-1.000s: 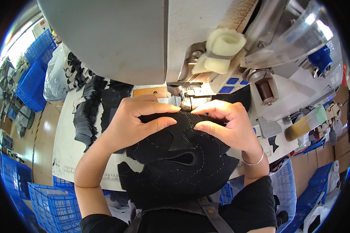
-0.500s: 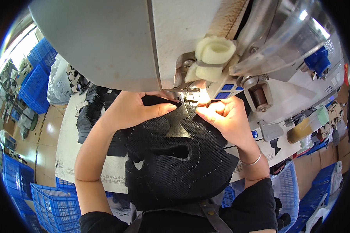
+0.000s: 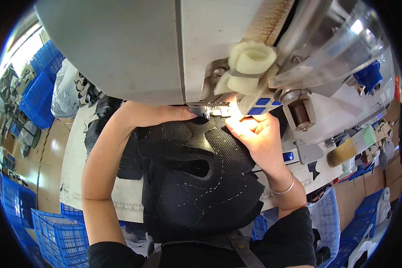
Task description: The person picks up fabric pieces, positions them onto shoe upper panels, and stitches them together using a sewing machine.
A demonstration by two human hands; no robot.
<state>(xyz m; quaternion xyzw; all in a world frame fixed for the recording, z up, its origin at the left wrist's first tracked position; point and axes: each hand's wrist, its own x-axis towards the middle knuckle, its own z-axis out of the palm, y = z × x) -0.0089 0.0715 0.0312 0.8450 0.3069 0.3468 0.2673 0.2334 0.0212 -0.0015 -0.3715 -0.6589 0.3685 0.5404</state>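
Note:
A black mesh fabric piece [image 3: 201, 183] with white dashed marks and an oval opening hangs from the sewing machine's bed toward my body. A shiny dark patch [image 3: 200, 136] lies on its upper part, just below the lit presser foot [image 3: 216, 110]. My left hand [image 3: 167, 115] reaches along the fabric's far left edge, its fingers hidden behind the machine head. Right of the presser foot, my right hand [image 3: 254, 134] is closed in a pinch on the fabric's edge, thumb on top, under bright light.
The grey sewing machine head [image 3: 116, 49] fills the top. A brown thread spool [image 3: 300, 115] sits at its right. Stacked black pieces [image 3: 100, 129] lie on the white table [image 3: 73, 178] at left. Blue crates [image 3: 60, 236] stand on the floor on both sides.
My left hand has slid farther in, and its thumb has gone from view behind the machine head. The fabric has moved slightly away, under the presser foot. The right hand keeps its pinch.

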